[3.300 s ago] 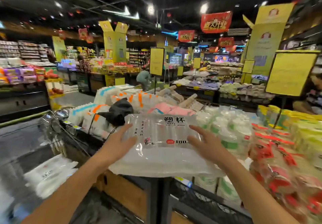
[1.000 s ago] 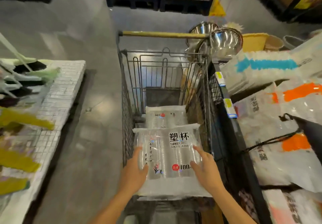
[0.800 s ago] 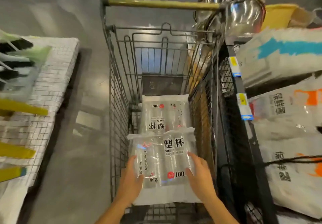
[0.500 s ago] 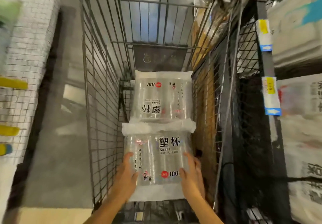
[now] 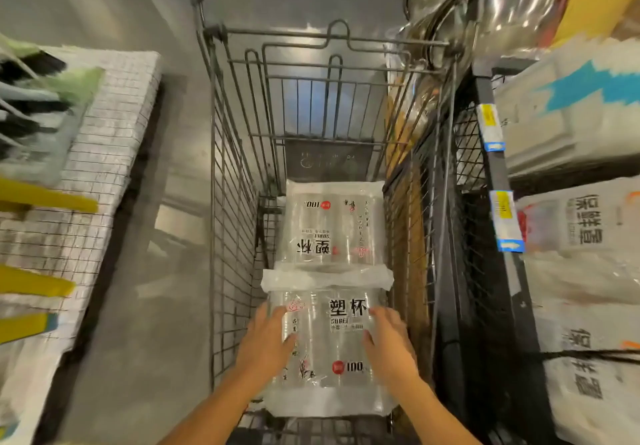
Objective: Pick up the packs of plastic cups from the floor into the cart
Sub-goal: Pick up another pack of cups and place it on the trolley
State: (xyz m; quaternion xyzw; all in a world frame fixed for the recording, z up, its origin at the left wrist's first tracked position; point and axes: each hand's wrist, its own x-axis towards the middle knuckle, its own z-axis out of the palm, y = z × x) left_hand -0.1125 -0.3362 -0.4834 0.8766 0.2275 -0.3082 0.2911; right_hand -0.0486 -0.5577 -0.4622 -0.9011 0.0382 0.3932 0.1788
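1. Down it goes! The near pack (image 5: 325, 351), held up over the shelf goods a few seconds back, now lies flat on the bottom of the cart (image 5: 235, 243), right under both hands.
2. Left hand (image 5: 268, 344): the fingers are nearly straight and spread along the pack's left edge, with the thumb laid over the top face. It looks like resting, not clamping.
3. Right hand (image 5: 388, 344): same story on the right edge, with the fingers stretched forward and flat on the film. Half a second ago both hands hugged the sides lower down; now they sit more on top.
4. Just beyond the fingertips lies the far pack (image 5: 332, 226), its print upside down. It meets the near pack's sealed flap and is in the same spot as before.
5. What it means: two packs are in, end to end, between the wire walls. I judge this placement as good as done; the hands need only lift off.
6. No pack shows on the floor (image 5: 145, 306) left of the left hand, so I cannot tell from here whether more are waiting.
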